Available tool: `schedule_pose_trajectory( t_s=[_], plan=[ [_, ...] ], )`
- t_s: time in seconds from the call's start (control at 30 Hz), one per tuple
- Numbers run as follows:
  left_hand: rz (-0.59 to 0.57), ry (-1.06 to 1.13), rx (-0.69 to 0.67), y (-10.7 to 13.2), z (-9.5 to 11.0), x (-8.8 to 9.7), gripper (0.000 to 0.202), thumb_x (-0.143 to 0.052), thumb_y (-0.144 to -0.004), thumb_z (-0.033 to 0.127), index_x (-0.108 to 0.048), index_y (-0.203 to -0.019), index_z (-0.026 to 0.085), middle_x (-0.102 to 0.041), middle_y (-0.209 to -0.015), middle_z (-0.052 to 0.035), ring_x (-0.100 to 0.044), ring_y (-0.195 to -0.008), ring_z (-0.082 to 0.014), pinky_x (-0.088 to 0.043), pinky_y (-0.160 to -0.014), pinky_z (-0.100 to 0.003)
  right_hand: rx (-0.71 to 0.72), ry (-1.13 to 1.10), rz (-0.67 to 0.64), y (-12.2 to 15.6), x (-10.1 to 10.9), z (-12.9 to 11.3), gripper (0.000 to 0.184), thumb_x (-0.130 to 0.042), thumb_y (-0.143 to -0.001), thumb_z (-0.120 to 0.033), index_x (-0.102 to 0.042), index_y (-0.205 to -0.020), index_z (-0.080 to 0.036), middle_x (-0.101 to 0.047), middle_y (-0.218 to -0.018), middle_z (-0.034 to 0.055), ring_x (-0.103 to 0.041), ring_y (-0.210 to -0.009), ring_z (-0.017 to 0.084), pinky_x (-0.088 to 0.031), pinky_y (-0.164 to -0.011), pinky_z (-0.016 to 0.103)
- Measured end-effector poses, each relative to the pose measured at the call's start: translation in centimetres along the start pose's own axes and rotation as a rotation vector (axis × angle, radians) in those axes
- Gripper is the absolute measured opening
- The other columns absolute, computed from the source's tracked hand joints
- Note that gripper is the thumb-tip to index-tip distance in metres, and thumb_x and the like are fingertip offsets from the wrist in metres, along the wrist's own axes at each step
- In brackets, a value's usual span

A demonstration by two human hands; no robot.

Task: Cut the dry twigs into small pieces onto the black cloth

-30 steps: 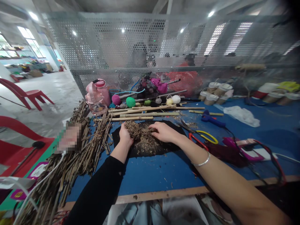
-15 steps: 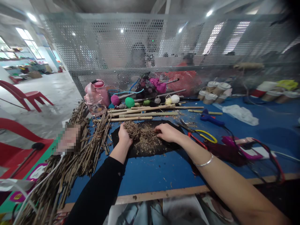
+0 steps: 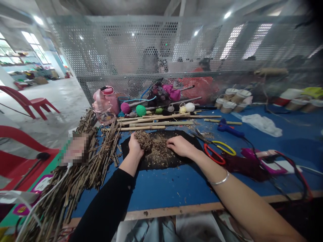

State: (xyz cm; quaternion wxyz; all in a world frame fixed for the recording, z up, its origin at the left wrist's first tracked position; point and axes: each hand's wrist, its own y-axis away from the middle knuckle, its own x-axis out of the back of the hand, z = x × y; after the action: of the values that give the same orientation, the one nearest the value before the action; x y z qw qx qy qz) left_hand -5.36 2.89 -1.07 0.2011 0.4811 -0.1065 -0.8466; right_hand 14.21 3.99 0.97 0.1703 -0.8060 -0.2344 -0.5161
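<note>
A black cloth point(image 3: 161, 161) lies on the blue table point(image 3: 171, 188) with a heap of dry brown plant chaff point(image 3: 157, 145) on it. My left hand point(image 3: 135, 148), in a black sleeve, is cupped round a clump of the chaff point(image 3: 143, 138) at the heap's left side. My right hand point(image 3: 180, 146), with a silver bangle on the wrist, rests palm down on the heap's right side, fingers curled into the chaff.
Bundles of dry sticks point(image 3: 83, 168) lie to the left. Bamboo rods point(image 3: 151, 122), yarn balls point(image 3: 140, 110) and a pink bottle point(image 3: 106, 102) stand behind the cloth. Scissors with red and yellow handles point(image 3: 217, 151) and a blue glue gun point(image 3: 228, 129) lie at right. A perforated metal screen point(image 3: 161, 50) backs the table.
My right hand has slid a little toward me over the chaff heap. My left hand stays cupped on its clump. The view shifted slightly.
</note>
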Motion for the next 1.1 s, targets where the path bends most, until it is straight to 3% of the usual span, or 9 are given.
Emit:
schedule_pose_trajectory(
  t_s=[0.27,0.47,0.6,0.73,0.83,0.93,1.1],
  plan=[
    [0.016,-0.001,0.003,0.1,-0.1,-0.1,0.012,-0.053,-0.068,0.027,-0.056,-0.066,0.015,-0.06,-0.06,-0.0011,-0.059,-0.054,-0.0157,-0.05,-0.063,-0.03,-0.063,-0.335,0.036,0.7,-0.9,1.1,0.023,-0.038,-0.082,-0.016,-0.059,-0.092,-0.017,-0.064,-0.072,0.0015,-0.06,-0.058,0.01,-0.046,-0.056,0.02],
    [0.04,-0.018,-0.031,0.1,-0.2,-0.1,0.011,-0.054,-0.067,0.025,-0.056,-0.062,0.015,-0.06,-0.058,-0.0007,-0.059,-0.054,-0.0155,-0.05,-0.062,-0.029,-0.097,-0.435,0.125,0.6,-1.0,1.8,0.02,-0.04,-0.078,-0.015,-0.058,-0.085,-0.016,-0.062,-0.067,0.0004,-0.058,-0.053,0.009,-0.047,-0.052,0.02],
    [0.023,-0.021,-0.041,0.2,-0.2,-0.1,0.01,-0.053,-0.067,0.024,-0.056,-0.061,0.015,-0.059,-0.056,-0.0012,-0.061,-0.058,-0.0171,-0.05,-0.062,-0.029,-0.111,-0.413,0.182,0.9,-0.9,2.0,0.023,-0.04,-0.076,-0.014,-0.062,-0.082,-0.016,-0.063,-0.065,0.0007,-0.057,-0.051,0.01,-0.045,-0.054,0.022],
    [0.009,-0.039,-0.021,0.3,0.0,-0.2,0.014,-0.049,-0.069,0.023,-0.057,-0.061,0.014,-0.06,-0.057,-0.0025,-0.06,-0.056,-0.0164,-0.05,-0.062,-0.029,-0.102,-0.385,0.132,1.0,-0.7,2.0,0.025,-0.045,-0.075,-0.016,-0.068,-0.085,-0.018,-0.067,-0.067,0.0013,-0.058,-0.052,0.012,-0.045,-0.056,0.023],
    [-0.01,-0.042,-0.02,0.3,0.0,-0.2,0.016,-0.048,-0.071,0.025,-0.056,-0.061,0.014,-0.06,-0.058,-0.0023,-0.059,-0.054,-0.0153,-0.05,-0.063,-0.029,-0.056,-0.339,0.113,1.1,-0.3,1.7,0.024,-0.052,-0.076,-0.023,-0.07,-0.092,-0.021,-0.071,-0.079,0.0019,-0.064,-0.066,0.015,-0.046,-0.066,0.025],
    [0.008,-0.04,-0.034,0.2,0.0,-0.2,0.016,-0.05,-0.071,0.026,-0.055,-0.06,0.015,-0.058,-0.057,-0.0008,-0.058,-0.052,-0.0145,-0.05,-0.064,-0.029,-0.023,-0.192,0.161,1.2,0.4,1.7,0.026,-0.048,-0.082,-0.031,-0.069,-0.095,-0.022,-0.071,-0.093,0.0023,-0.063,-0.083,0.016,-0.043,-0.075,0.025],
    [0.025,-0.037,-0.003,0.3,0.0,-0.5,0.016,-0.049,-0.071,0.026,-0.056,-0.061,0.016,-0.059,-0.058,-0.0011,-0.06,-0.06,-0.0158,-0.05,-0.067,-0.029,-0.099,-0.013,0.011,1.8,0.9,1.6,0.024,-0.058,-0.074,-0.039,-0.067,-0.063,-0.02,-0.066,-0.06,0.0024,-0.058,-0.058,0.016,-0.038,-0.053,0.024]
  ],
)
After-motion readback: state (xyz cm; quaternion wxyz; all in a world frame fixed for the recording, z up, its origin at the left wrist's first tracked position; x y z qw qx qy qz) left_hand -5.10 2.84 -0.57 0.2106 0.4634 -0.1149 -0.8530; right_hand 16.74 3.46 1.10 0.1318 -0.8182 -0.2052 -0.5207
